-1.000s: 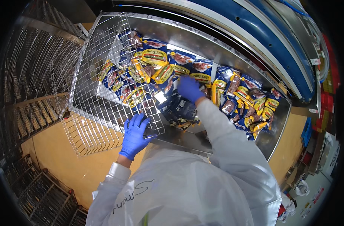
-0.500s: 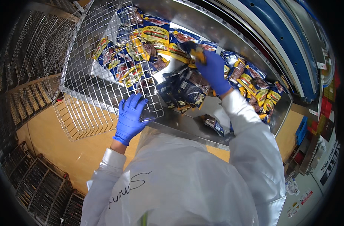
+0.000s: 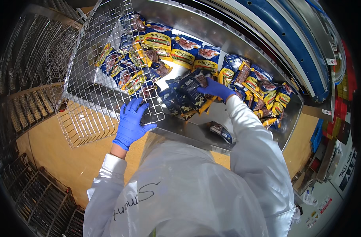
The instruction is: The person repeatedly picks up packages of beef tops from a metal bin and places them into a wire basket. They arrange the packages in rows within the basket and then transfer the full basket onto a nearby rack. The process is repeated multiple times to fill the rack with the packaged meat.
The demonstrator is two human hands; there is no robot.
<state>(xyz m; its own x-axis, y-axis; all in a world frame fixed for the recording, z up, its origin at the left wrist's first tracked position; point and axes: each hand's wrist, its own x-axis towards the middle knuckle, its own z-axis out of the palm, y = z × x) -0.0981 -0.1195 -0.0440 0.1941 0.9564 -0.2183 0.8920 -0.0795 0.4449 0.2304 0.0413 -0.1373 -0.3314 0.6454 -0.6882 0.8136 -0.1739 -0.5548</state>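
My right hand (image 3: 216,89), in a blue glove, is closed on the edge of a dark blue meat pouch (image 3: 196,83) in the middle of the steel tray (image 3: 180,132). That pouch lies over several others turned back side up. With fingers spread, my left hand (image 3: 131,123), also gloved, rests on the near corner of a wire basket (image 3: 105,75), which leans over the tray's left part. Beyond my right hand, blue and yellow meat pouches (image 3: 184,49) lie face up in a row. A single dark pouch (image 3: 221,131) sits apart near the front edge.
A heap of pouches (image 3: 263,89) fills the tray's right end, and more pouches (image 3: 125,71) show through the basket wires. A large machine with a curved blue and white edge (image 3: 285,35) stands behind. Dark racks (image 3: 42,193) are at the lower left, over a tan floor (image 3: 81,166).
My right hand has come down toward me with a pouch, onto the pile of back-side-up pouches. The face-up row behind now shows more fully. My left hand stays at the basket corner.
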